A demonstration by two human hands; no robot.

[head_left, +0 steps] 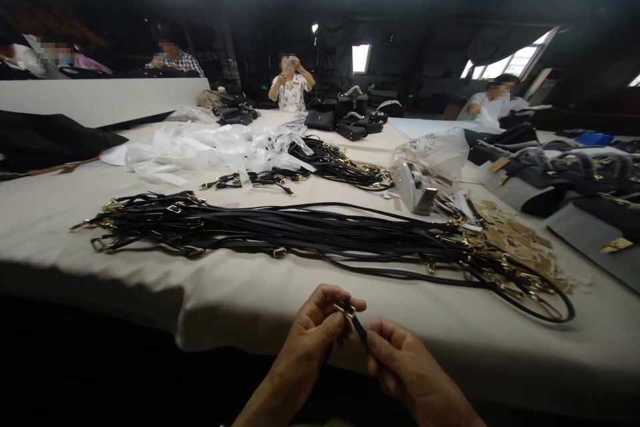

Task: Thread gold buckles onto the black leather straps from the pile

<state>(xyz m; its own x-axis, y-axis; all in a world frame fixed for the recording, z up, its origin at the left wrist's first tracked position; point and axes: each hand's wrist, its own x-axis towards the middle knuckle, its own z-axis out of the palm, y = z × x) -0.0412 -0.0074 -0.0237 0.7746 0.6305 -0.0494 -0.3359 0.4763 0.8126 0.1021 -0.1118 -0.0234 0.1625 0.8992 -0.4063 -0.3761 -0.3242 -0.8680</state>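
Observation:
In front of the table's near edge, both my hands hold one black strap [358,327] with a gold buckle [345,309]. The fingers of my left hand [320,323] pinch it at the buckle. My right hand [400,360] grips the strap a little lower, to the right of the buckle. Where the rest of this strap runs is hidden below my hands. Just beyond them lies a long bundle of black straps [300,230], with gold buckles and clasps at both ends.
Behind the bundle lie clear plastic wrappings [200,150], more coiled straps [345,163] and a tape dispenser [415,188]. Tan tags [515,237] spread at the right near black bags [600,213]. Several people sit or stand around the far side, one person [291,88] facing me.

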